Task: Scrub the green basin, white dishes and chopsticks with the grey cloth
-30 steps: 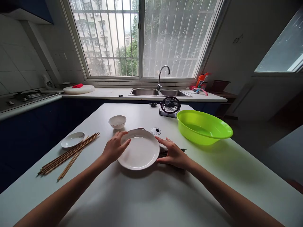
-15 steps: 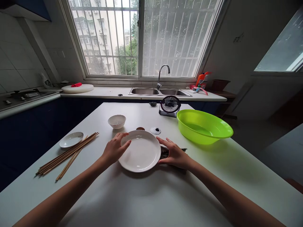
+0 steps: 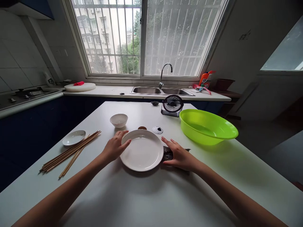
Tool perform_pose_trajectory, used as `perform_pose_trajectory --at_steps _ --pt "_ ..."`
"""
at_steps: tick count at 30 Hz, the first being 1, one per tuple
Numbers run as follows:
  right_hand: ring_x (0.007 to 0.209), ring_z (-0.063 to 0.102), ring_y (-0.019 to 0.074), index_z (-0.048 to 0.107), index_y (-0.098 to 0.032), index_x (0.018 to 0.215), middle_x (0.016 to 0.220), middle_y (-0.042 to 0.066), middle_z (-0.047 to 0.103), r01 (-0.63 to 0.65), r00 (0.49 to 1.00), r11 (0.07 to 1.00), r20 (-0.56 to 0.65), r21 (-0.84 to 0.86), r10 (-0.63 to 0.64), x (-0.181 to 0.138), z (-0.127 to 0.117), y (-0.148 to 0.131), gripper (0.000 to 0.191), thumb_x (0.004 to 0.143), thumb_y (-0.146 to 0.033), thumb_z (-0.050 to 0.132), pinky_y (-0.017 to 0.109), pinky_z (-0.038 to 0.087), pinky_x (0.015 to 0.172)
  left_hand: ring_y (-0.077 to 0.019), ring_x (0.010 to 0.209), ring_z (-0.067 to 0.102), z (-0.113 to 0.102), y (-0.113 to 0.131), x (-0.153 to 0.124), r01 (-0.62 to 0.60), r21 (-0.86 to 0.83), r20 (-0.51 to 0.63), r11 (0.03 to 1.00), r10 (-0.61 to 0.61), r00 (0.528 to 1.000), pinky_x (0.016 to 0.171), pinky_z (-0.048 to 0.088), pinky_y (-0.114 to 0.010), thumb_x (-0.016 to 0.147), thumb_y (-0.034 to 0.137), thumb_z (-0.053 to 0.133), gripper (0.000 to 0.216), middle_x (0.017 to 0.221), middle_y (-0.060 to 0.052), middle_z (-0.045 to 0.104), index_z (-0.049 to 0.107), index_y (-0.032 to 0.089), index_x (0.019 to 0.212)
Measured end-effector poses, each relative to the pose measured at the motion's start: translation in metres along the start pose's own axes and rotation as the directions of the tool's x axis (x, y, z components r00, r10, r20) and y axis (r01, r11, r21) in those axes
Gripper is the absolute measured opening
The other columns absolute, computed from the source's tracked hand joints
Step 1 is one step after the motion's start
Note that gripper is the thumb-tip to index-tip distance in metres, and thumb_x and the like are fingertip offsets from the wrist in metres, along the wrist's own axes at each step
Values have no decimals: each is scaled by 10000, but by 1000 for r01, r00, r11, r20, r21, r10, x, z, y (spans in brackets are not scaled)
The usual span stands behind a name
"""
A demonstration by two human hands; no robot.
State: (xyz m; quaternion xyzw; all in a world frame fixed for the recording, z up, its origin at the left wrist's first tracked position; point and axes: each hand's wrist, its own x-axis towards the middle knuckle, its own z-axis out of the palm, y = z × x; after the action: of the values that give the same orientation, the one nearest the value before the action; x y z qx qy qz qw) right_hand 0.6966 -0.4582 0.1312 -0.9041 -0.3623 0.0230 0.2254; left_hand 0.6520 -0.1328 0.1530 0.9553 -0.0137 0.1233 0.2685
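A bark-like piece is partly covered by the right hand. A brown disc is partly hidden by the white plate.

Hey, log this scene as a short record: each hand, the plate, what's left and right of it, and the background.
Left hand: open at the plate's left edge; contact unclear
Right hand: open by its right edge, over a dark, rough piece; grip unclear
Plate: white, round, upright
Left side: chopsticks, small dish
Beyond left hand: bowl
Right side: green basin
Far end: black fan
Background: double sink, faucet
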Motion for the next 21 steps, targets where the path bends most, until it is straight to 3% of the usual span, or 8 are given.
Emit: perform_pose_trajectory --at_steps 3,8,13,17,19,21 --pt "1419 402 418 345 -181 1561 1538 187 438 7 1000 995 12 -100 -6 -14 -5 6 951 774 -483 786 598 337 1170 -204 763 668 -11 -11 0 -55 51 -47 997 58 997 774 536 -387 934 470 507 461 1335 -99 618 570 219 1315" --pt "1264 593 339 508 -220 1462 1415 148 593 72 996 990 -37 -121 -77 -30 -2 11 622 886 -380 679 507 505 1054 -135 573 577 -15 -29 -9 -101 54 -124 993 107 987 777 535 -402 963 458 485 390 1320 -85 624 611 225 1249" --pt "1073 677 296 652 -223 1296 1235 134 704 172 962 966 -176 -195 -207 -30 5 8 363 944 -236 568 478 570 933 -200 828 673 0 -40 -26 -211 5 -190 977 208 960 796 557 -373 976 413 467 322 1274 -78 640 633 237 1188" --pt "947 705 262 723 -232 1152 1094 126 720 143 952 969 -239 -200 -190 -28 -11 12 277 958 -242 525 406 605 814 -149 653 632 8 -42 -35 -199 -18 -162 980 193 968 754 570 -378 981 406 457 329 1315 -77 621 607 249 1228" --pt "906 711 238 728 -229 1140 1062 116 708 108 942 983 -302 -147 -148 -25 -25 10 281 973 -298 513 362 606 795 -196 815 679 10 -43 -36 -174 -18 -162 985 168 972 832 566 -396 976 399 456 353 1315 -84 624 590 242 1261" --pt "904 712 231 718 -222 1170 1061 110 696 85 917 992 -383 -95 -115 -18 -37 4 312 979 -365 519 334 604 793 -276 1113 641 12 -45 -36 -124 25 -157 992 126 980 961 521 -446 959 411 465 424 1318 -111 626 564 207 1318"
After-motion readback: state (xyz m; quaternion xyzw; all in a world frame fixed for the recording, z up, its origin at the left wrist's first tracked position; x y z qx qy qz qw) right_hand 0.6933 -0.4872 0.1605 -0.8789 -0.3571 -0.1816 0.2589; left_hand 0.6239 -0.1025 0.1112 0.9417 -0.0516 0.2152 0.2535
